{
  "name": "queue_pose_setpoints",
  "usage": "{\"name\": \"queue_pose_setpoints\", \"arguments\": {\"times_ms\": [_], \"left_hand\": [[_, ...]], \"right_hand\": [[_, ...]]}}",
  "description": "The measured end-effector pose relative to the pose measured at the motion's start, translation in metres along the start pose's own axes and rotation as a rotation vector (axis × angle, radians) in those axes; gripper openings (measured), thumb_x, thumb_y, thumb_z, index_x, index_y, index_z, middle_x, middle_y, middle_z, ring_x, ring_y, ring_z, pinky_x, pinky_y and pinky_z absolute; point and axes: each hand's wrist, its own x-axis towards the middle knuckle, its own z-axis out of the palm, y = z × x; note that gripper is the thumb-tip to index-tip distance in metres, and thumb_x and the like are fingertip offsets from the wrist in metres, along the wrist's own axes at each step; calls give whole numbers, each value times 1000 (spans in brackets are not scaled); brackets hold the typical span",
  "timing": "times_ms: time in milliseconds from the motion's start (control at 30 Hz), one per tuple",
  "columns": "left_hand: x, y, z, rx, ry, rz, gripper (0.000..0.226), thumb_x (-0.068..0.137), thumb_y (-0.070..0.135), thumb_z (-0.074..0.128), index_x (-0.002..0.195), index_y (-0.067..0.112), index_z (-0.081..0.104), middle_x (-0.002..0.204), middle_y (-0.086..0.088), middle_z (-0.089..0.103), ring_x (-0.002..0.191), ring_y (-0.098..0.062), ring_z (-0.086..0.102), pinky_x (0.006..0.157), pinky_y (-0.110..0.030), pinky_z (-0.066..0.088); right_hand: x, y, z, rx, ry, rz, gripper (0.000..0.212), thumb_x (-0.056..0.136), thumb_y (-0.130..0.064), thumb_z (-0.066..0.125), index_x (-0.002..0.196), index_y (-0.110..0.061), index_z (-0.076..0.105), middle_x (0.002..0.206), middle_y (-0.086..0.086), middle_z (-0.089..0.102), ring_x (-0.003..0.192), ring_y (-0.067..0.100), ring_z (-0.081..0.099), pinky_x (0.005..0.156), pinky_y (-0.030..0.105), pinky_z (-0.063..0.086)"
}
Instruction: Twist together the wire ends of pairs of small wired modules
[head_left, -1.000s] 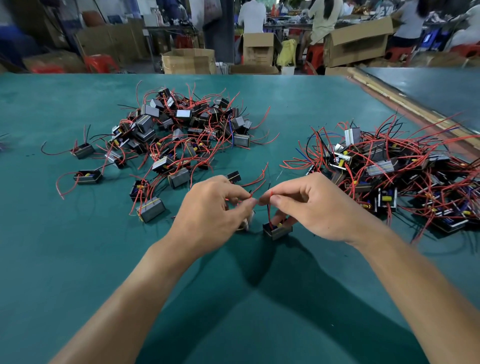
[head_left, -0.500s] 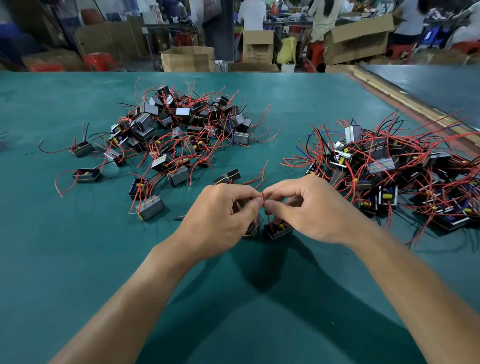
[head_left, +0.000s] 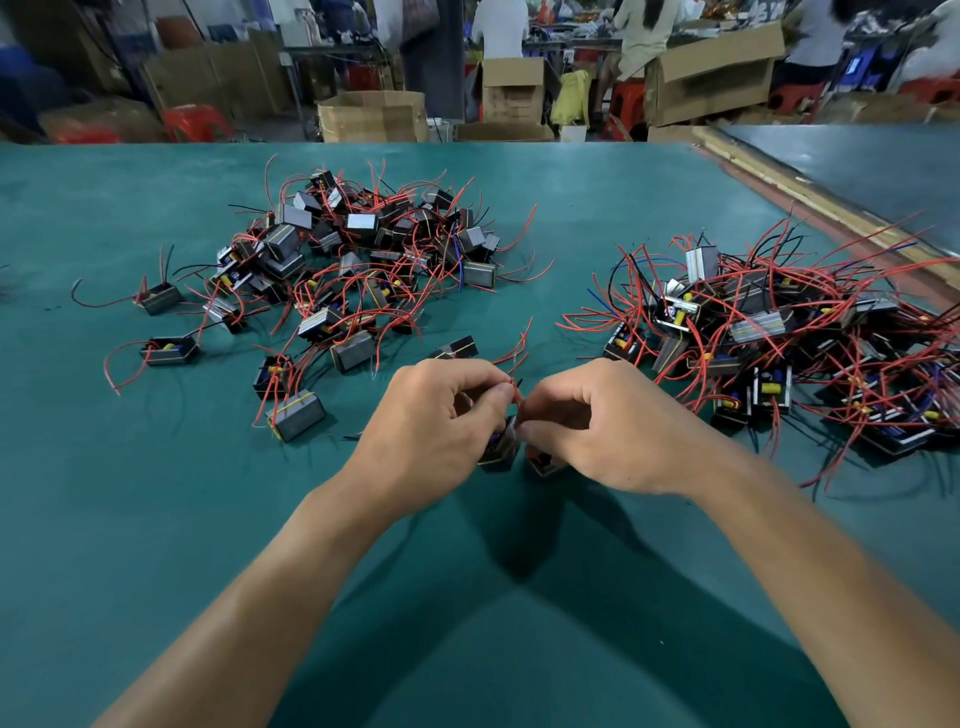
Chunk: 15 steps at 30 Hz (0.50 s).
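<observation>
- The left hand and the right hand each pinch the red wire ends between thumb and forefinger.
- A pair of modules sits just beneath the wire ends, partly hidden by fingers.
- Beyond the wire ends on the green table, a left pile and a right pile lie well apart.

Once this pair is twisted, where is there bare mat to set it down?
Widest bare mat lies near-left, bordered by the left forearm and the stray modules fringing the left pile. A narrower strip runs between the two piles, beyond the held wire ends. The right pile is crowded, its wires sprawling toward the right hand.
</observation>
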Motion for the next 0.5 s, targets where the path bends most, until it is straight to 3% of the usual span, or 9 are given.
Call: {"name": "queue_pose_setpoints", "arguments": {"times_ms": [200,300,433,500], "left_hand": [[1,1,-1,-59,29,-23,18,92,25,59,78,20,69,63,-6,65,54,-35,54,54,-51,53],[1,3,-1,-94,2,-57,20,95,18,60,78,17,71,62,-5,64,50,-22,53,56,-44,54],[2,5,-3,-162,-47,-103,24,96,12,59,76,13,70,59,-12,60,48,-18,52,54,-37,49],[1,5,-4,-204,-74,-130,23,96,10,58,76,10,69,56,-6,58,48,-17,50,53,-32,46]], "right_hand": [[-1,-2,2,-73,-31,2,19,90,-31,65,73,-27,71,67,-7,71,61,11,63,62,31,52],[-2,-2,1,-67,-32,1,16,89,-32,67,75,-28,72,68,-7,71,61,11,64,60,29,51],[-1,0,-1,-12,81,-47,11,86,-25,71,76,-20,72,64,-6,69,57,10,60,59,34,52],[0,0,-2,72,173,-82,11,86,-19,71,75,-18,70,66,-3,69,59,20,62,59,38,53]]}}
